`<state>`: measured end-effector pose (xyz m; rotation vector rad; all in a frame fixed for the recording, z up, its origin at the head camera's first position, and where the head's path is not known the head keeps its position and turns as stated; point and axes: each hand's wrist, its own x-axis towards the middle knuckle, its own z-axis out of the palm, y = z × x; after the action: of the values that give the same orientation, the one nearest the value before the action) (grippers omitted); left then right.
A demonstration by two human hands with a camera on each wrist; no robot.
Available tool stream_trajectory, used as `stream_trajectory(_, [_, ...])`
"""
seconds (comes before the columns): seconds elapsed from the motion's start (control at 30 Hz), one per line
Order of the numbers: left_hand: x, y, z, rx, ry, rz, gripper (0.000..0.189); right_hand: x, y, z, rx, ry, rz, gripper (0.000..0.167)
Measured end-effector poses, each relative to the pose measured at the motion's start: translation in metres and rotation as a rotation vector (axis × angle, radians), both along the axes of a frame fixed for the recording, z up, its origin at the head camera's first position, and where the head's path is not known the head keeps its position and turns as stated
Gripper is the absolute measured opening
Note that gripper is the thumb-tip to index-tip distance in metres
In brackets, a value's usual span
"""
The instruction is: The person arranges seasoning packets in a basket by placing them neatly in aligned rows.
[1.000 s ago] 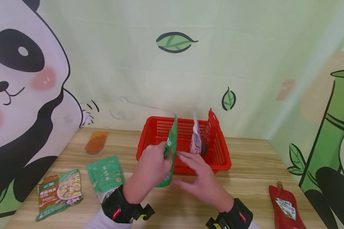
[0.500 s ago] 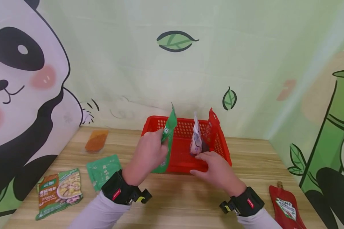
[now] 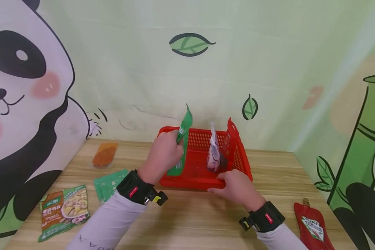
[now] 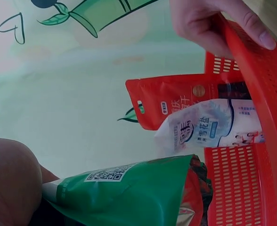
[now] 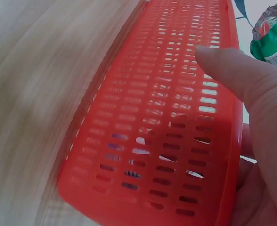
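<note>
My left hand [image 3: 166, 152] grips a green food pouch [image 3: 182, 161] by its side and holds it upright over the left part of the red plastic basket [image 3: 200, 183]. In the left wrist view the green pouch [image 4: 124, 193] shows a barcode-like square label. At the basket's near right rim, my right hand [image 3: 235, 186] grips the edge; in the right wrist view the thumb lies outside the slotted wall [image 5: 148, 117] and the fingers are inside. A white salt-like bag [image 3: 213, 154] and a red pouch [image 3: 230, 146] stand upright in the basket's right side.
To the left on the wooden table [image 3: 193, 222] lie a flat orange packet [image 3: 105, 154], another green pouch [image 3: 109, 184] partly behind my left arm, and a green-brown food bag [image 3: 65, 212]. A red Heinz ketchup pouch [image 3: 312, 225] lies at the right. A printed cloth backs the table.
My left hand has carried the green pouch forward and up, over the basket. My right hand has moved right, away from the pouch, and taken hold of the basket's near rim.
</note>
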<state>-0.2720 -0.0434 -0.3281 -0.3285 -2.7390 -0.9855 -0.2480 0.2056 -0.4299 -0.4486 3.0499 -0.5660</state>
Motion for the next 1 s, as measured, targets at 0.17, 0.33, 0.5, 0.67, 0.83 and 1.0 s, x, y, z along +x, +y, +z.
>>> stream_trajectory(0.17, [-0.01, 0.003, 0.001, -0.005, -0.011, -0.003, 0.011, 0.0, 0.003, 0.0, 0.023, 0.007, -0.021, 0.028])
stream_trajectory(0.33, [-0.018, 0.007, 0.001, 0.001, -0.021, -0.01, 0.011, -0.001, 0.004, -0.003, 0.017, 0.022, -0.032, 0.025])
stream_trajectory(0.5, [-0.026, 0.012, -0.001, -0.001, -0.032, -0.023, 0.012, -0.003, 0.004, -0.01, 0.046, 0.114, -0.024, 0.026])
stream_trajectory(0.67, [-0.035, 0.017, -0.004, 0.028, -0.086, -0.024, 0.011, -0.005, 0.004, -0.015, 0.096, 0.226, -0.013, 0.026])
stream_trajectory(0.83, [-0.045, 0.025, -0.008, 0.04, -0.153, -0.012, 0.01, -0.006, 0.005, -0.019, 0.128, 0.279, -0.022, 0.024])
stream_trajectory(1.0, [-0.057, 0.031, -0.016, 0.034, -0.171, -0.001, 0.012, -0.006, 0.005, -0.02, 0.143, 0.303, -0.018, 0.023])
